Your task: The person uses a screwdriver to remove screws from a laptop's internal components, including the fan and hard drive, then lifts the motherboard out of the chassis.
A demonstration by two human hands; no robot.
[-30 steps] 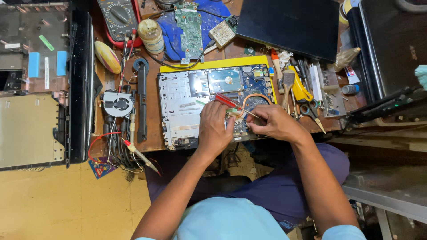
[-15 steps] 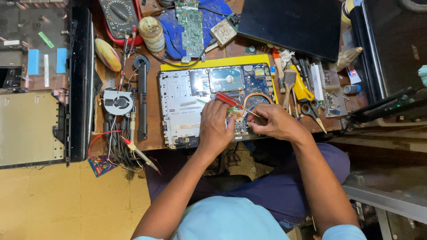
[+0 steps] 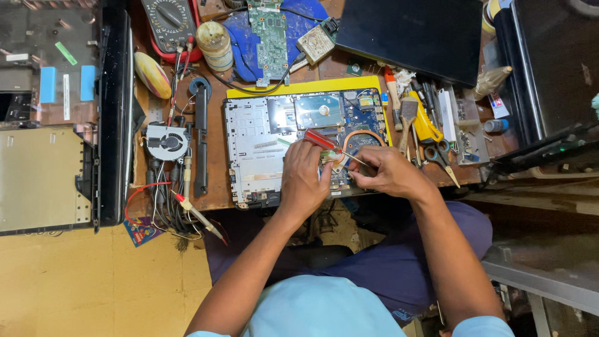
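Laptop base point(image 3: 268, 146) is lying opened up on the counter point(image 3: 215, 187) right in front of me, yellow rim along the far edge, board and copper heat pipe point(image 3: 362, 136) all exposed. My left hand point(image 3: 304, 181) is curled round a red-handled screwdriver point(image 3: 320, 139), tip pointing down into the board near that pipe. My right hand point(image 3: 385, 171) is pinched on something small right next to the tip; can't tell what, my fingers cover it, though a thin metal shaft point(image 3: 357, 160) pokes out between both hands. Looks to me like I'm mid-way on a screw or small fitting by the cooling section. Next move probably wants the driver kept straight and steady pressure so the head doesn't strip or the tip skid across the board.

Loose fan point(image 3: 166, 141) sits off to the left by a tangle of wires point(image 3: 165, 203), multimeter point(image 3: 170, 22) at the far edge, brush point(image 3: 409, 112) and cutters point(image 3: 440, 153) piled on the right.

Compared with a second ago, basically nothing moved: both hands in the same spot, same grip.
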